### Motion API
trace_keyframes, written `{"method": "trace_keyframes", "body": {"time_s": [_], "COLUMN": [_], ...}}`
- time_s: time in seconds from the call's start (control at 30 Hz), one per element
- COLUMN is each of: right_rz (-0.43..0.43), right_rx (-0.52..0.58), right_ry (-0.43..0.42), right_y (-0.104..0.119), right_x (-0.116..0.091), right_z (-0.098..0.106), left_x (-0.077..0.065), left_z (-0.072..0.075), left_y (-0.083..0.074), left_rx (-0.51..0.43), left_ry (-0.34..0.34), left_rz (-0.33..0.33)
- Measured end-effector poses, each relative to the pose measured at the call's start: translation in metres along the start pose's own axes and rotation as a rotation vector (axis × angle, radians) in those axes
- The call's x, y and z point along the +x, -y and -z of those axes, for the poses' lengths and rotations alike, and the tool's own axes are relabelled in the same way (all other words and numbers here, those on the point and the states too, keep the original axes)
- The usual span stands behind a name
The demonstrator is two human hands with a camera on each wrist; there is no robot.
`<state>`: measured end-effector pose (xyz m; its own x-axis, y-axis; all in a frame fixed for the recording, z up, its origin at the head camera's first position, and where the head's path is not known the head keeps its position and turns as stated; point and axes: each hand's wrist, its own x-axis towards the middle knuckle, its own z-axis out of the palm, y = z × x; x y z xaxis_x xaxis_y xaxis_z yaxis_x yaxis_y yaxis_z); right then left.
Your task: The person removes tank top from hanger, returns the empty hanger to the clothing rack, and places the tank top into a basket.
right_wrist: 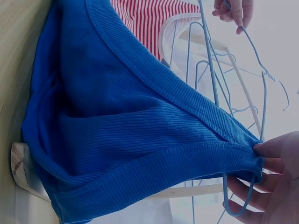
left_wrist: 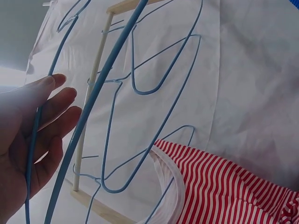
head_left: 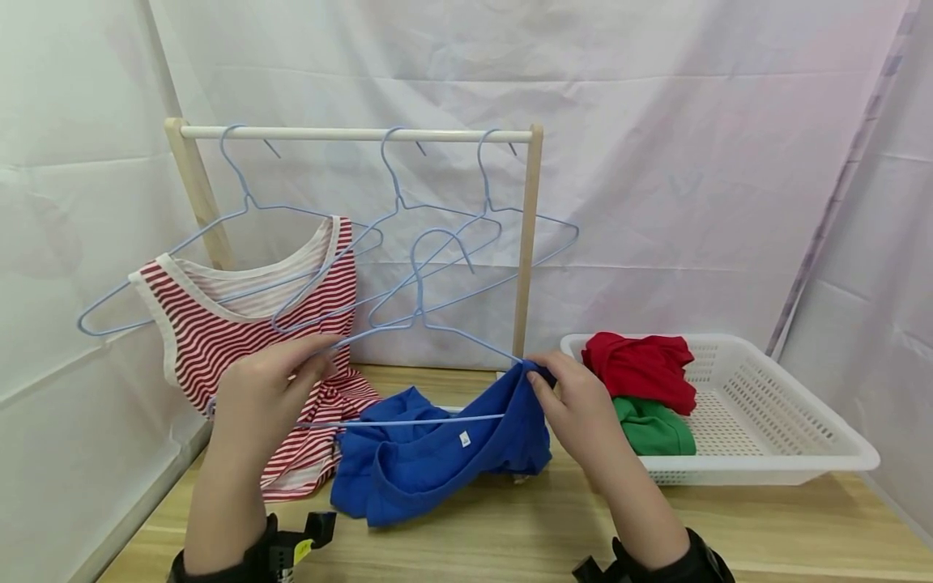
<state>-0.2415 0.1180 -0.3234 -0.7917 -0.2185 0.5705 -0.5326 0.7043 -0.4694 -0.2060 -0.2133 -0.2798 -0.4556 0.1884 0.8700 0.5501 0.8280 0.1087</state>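
Note:
My left hand (head_left: 273,385) pinches the left shoulder of a light blue wire hanger (head_left: 420,312) between thumb and fingers. At the hanger's other shoulder, my right hand (head_left: 579,405) pinches the strap of a blue ribbed tank top (head_left: 452,465). In the right wrist view the hanger's end loops out through that strap (right_wrist: 243,158), beside the fingers. The rest of the tank top droops below the hanger's bottom bar, toward the table. Thumb and fingertips of the left hand (left_wrist: 42,121) close round the wire in the left wrist view.
A wooden rack (head_left: 357,134) behind carries several blue hangers. On its left one hangs a red-and-white striped tank top (head_left: 248,332), its lower part on the table (head_left: 510,534). A white basket (head_left: 773,465) at right holds a red garment (head_left: 641,368) and a green garment (head_left: 652,425).

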Motion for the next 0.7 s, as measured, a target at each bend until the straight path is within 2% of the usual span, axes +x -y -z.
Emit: {"method": "trace_keyframes", "body": {"time_s": [0.27,0.33,0.57,0.7], "right_rz": [-0.039,-0.045,-0.064,-0.078], "right_rx": [-0.008,-0.012,-0.018,-0.014], "right_ry": [0.026,0.03,0.055,0.072], "right_y": [0.0004,-0.0008,-0.0053,-0.006], "right_x": [0.0004,0.0006,0.0011,0.0015], "right_z": [0.0012,0.0014,0.0033,0.0034], "left_x": [-0.0005,-0.001,-0.001,-0.0011], "left_z": [0.0038,0.0044,0.0076,0.0075], "left_y": [0.0016,0.0019,0.0034,0.0029], "left_rx": [0.045,0.045,0.048,0.043], "left_ry": [-0.006,-0.02,-0.002,-0.026], "left_rz": [0.018,0.02,0.03,0.025]}}
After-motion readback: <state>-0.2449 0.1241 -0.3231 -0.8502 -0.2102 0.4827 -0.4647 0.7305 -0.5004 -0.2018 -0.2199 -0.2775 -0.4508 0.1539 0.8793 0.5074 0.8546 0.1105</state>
